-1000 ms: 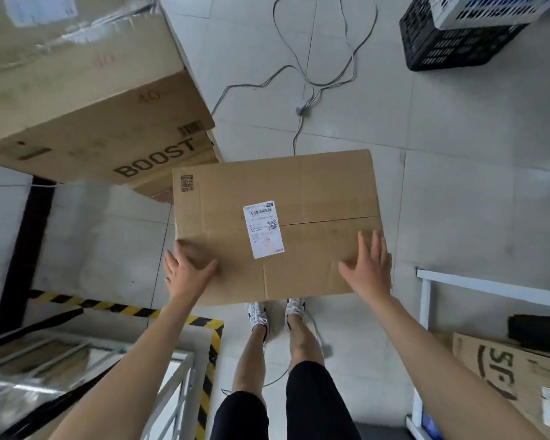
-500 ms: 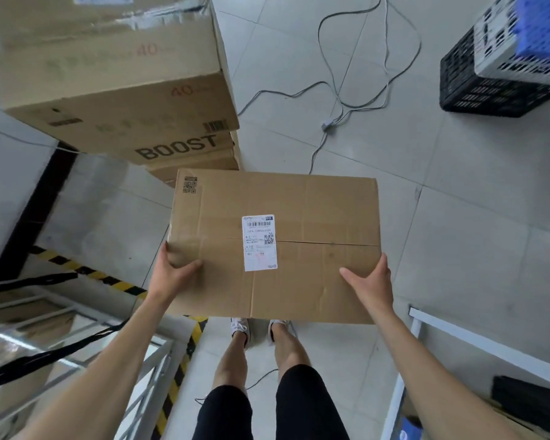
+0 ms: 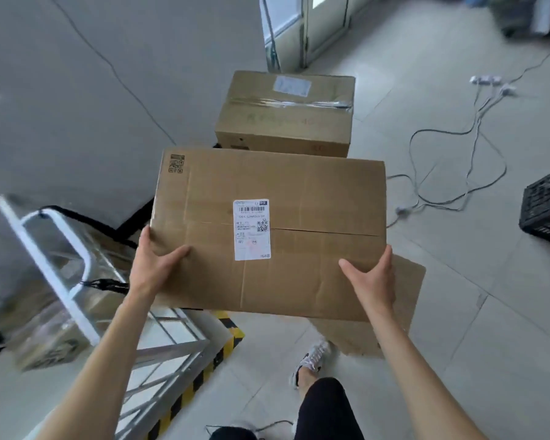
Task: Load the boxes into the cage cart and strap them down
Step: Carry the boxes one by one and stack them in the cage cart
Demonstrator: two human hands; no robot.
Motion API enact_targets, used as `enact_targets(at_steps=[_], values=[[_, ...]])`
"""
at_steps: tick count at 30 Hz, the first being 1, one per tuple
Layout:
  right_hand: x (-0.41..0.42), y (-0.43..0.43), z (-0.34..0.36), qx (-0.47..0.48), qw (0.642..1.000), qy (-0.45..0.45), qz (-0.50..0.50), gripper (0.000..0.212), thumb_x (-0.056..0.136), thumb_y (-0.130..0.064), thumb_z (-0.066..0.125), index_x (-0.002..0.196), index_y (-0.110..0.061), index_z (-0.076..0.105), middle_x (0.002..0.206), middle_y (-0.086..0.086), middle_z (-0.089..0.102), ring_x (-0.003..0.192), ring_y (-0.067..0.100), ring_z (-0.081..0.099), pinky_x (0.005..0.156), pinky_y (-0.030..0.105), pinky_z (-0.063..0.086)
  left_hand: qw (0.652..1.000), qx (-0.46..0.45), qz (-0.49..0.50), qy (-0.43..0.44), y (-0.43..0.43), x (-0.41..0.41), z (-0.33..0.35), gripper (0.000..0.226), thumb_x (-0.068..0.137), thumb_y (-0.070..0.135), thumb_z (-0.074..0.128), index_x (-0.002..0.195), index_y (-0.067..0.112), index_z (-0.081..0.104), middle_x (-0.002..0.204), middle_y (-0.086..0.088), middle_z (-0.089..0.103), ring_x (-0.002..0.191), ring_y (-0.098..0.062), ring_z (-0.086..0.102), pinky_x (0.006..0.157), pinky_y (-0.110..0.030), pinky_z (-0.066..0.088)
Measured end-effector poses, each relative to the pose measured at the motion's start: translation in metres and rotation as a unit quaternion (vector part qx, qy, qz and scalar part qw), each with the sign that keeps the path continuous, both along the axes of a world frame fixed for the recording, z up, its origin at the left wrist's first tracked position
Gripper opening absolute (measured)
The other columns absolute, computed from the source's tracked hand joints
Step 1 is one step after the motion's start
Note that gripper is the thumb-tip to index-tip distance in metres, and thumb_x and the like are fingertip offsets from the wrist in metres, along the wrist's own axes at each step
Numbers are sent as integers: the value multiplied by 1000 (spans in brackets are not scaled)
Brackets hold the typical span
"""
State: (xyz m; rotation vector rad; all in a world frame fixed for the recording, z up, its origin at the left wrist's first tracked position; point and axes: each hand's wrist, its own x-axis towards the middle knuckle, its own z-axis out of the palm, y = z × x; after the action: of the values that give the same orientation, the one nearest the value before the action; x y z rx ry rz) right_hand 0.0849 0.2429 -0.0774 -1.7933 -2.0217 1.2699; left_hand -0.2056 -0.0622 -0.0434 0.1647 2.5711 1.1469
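Hands: left hand (image 3: pixel 159 265) and right hand (image 3: pixel 373 277) grip the box (image 3: pixel 299 192) sides, thumbs on top.
Risk: box could slip, or bump the cage cart (image 3: pixel 61 293) rail going in.

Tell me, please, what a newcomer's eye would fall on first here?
The large cardboard box fills the centre, held off the floor by the left hand and right hand gripping its near corners, with a white shipping label on its top. Beyond it stands a taped box near the wall, and the white-framed cage cart sits at lower left, blurred. Loose cables trail over the tiled floor at right.
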Motion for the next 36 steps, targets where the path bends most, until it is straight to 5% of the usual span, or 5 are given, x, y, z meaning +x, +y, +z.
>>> enact_targets(at_steps=[9, 12, 16, 24, 36], values=[[-120, -200, 134, 86, 962, 181, 188, 115, 74, -60, 76, 158, -27, 5, 164, 5, 19, 151, 27, 20, 117, 52, 28, 957, 148, 155, 196, -294, 22, 158, 71, 64, 44, 90, 124, 45, 51, 115, 22, 67, 106, 5, 62, 97, -28, 50], [-145, -285, 157, 90, 934, 228, 259, 116, 73, -63, 75, 158, -27, 4, 164, 5, 19, 150, 27, 19, 118, 52, 26, 935, 160, 221, 228, -398, 56, 180, 74, 65, 44, 90, 128, 40, 52, 117, 17, 68, 106, 0, 65, 95, -29, 52], [-168, -388, 166, 71, 898, 264, 346, 116, 74, -60, 77, 158, -23, 6, 164, 4, 20, 150, 24, 20, 119, 51, 26, 906, 156, 308, 243, -512, 105, 181, 81, 64, 45, 90, 133, 38, 50, 123, 8, 68, 112, -10, 66, 102, -41, 52], [-210, -533, 159, 56, 862, 246, 440, 116, 74, -57, 79, 158, -20, 9, 162, 6, 26, 148, 24, 26, 116, 42, 28, 862, 153, 436, 208, -651, 159, 156, 99, 59, 48, 90, 144, 28, 43, 132, 2, 64, 120, -14, 63, 107, -42, 48], [-323, -644, 84, 19, 864, 179, 470, 114, 75, -52, 80, 159, -20, 10, 159, 10, 29, 145, 26, 30, 114, 45, 31, 867, 95, 466, 149, -754, 63, 93, 108, 60, 44, 85, 152, 19, 34, 145, -5, 54, 131, -21, 53, 113, -44, 41]])
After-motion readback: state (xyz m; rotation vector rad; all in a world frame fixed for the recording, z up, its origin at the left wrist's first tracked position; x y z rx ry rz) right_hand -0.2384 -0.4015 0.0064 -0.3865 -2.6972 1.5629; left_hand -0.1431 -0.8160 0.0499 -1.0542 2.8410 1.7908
